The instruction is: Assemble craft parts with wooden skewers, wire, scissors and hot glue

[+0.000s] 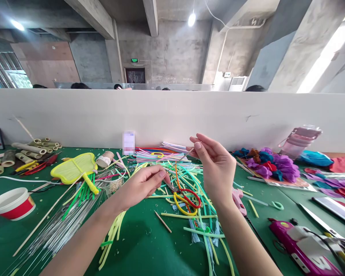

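A thin wire (pixel 183 158) runs slantwise between my two hands above the table. My left hand (pixel 145 183) pinches its lower end between thumb and forefinger. Higher up, my right hand (pixel 217 168) grips the other end with thumb and fingertips, the remaining fingers loosely bent. Beneath them lies a heap of green and yellow pipe cleaners (pixel 166 183). Scissors with red and yellow handles (pixel 197 203) rest on that heap. Nearer me is a short pointed wooden stick (pixel 163 221).
Left are a yellow butterfly-shaped piece (pixel 74 168), metal wires (pixel 57 226), a paper cup (pixel 13 205) and bamboo pieces (pixel 30 151). Right are purple petals (pixel 287 166), a pink glue gun (pixel 239 201), a power strip (pixel 293 249) and a pink bottle (pixel 299 142). A white partition (pixel 172 115) stands behind.
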The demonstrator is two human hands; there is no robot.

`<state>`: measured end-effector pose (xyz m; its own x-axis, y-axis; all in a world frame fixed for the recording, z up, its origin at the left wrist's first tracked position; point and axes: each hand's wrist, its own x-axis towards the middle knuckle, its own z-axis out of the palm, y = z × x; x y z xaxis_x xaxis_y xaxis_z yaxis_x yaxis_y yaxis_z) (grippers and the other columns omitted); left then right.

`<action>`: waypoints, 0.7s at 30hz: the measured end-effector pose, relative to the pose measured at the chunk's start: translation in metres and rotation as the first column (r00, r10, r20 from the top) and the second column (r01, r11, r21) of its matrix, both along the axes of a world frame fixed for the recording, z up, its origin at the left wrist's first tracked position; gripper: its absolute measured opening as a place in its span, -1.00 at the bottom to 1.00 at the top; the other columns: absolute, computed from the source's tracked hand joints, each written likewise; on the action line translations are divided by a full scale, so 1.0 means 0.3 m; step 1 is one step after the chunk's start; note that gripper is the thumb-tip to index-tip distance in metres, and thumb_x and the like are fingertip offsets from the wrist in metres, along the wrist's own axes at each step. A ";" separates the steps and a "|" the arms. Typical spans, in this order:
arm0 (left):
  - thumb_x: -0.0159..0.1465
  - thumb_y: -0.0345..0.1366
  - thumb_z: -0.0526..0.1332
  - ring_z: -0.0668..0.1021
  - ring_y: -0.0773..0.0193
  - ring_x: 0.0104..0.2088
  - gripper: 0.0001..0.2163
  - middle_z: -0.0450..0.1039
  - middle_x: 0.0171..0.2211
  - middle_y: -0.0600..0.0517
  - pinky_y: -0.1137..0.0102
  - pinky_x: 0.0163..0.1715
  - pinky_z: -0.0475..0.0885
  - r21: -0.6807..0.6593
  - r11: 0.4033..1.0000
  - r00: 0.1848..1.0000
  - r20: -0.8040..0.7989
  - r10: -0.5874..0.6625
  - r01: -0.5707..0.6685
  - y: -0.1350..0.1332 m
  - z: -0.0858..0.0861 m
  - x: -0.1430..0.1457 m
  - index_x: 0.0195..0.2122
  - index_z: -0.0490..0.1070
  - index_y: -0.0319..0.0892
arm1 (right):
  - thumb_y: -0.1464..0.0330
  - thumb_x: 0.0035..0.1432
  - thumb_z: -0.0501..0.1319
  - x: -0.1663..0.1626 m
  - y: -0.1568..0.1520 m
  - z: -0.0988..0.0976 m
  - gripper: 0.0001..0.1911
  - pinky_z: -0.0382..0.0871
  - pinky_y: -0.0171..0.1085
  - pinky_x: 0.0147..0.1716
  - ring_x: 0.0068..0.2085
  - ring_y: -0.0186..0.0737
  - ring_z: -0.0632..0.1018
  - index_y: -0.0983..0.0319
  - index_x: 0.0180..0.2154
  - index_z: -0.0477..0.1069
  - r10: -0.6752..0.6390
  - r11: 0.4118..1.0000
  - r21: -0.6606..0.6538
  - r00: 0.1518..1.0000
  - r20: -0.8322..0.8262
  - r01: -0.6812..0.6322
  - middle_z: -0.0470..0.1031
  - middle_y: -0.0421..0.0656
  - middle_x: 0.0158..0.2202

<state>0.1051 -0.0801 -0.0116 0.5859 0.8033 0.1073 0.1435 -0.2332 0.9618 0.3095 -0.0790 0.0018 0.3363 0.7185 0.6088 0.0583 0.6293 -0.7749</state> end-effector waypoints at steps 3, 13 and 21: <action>0.41 0.04 0.05 0.09 0.41 -0.59 -0.63 -0.02 -0.59 0.20 0.46 -0.63 -0.02 0.004 1.000 1.000 -0.006 0.003 -0.003 -0.001 0.007 0.000 -0.23 0.42 -0.16 | 0.26 0.25 0.28 -0.016 -0.002 -0.005 -0.71 0.64 -0.12 -0.12 -0.17 -0.16 0.68 0.16 0.00 0.53 0.035 0.999 -0.015 0.999 0.002 -0.035 0.64 -0.10 -0.05; 0.41 0.02 0.08 0.10 0.43 -0.60 -0.65 0.05 -0.57 0.19 0.46 -0.65 -0.07 0.054 0.995 0.994 0.072 0.076 -0.080 0.010 0.012 -0.018 -0.24 0.43 -0.18 | 0.32 0.31 0.20 -0.060 -0.037 -0.016 -0.67 0.60 -0.07 -0.01 0.05 -0.10 0.60 0.10 0.08 0.50 0.287 0.958 -0.034 0.953 0.095 -0.285 0.59 -0.13 0.05; 0.42 0.02 0.06 0.08 0.41 -0.60 -0.64 0.00 -0.59 0.19 0.42 -0.64 -0.09 0.070 0.995 0.997 0.038 0.061 -0.064 -0.003 0.028 -0.028 -0.25 0.43 -0.17 | 0.30 0.24 0.29 -0.066 -0.053 0.002 -0.81 0.67 -0.14 -0.24 -0.23 -0.15 0.69 0.14 -0.10 0.53 0.145 0.989 -0.052 0.987 0.075 -0.141 0.68 -0.12 -0.16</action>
<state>0.0967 -0.0809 -0.0032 0.5294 0.8278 0.1858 0.1254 -0.2929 0.9479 0.2897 -0.0950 0.0025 0.1803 0.7838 0.5943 0.0320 0.5992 -0.7999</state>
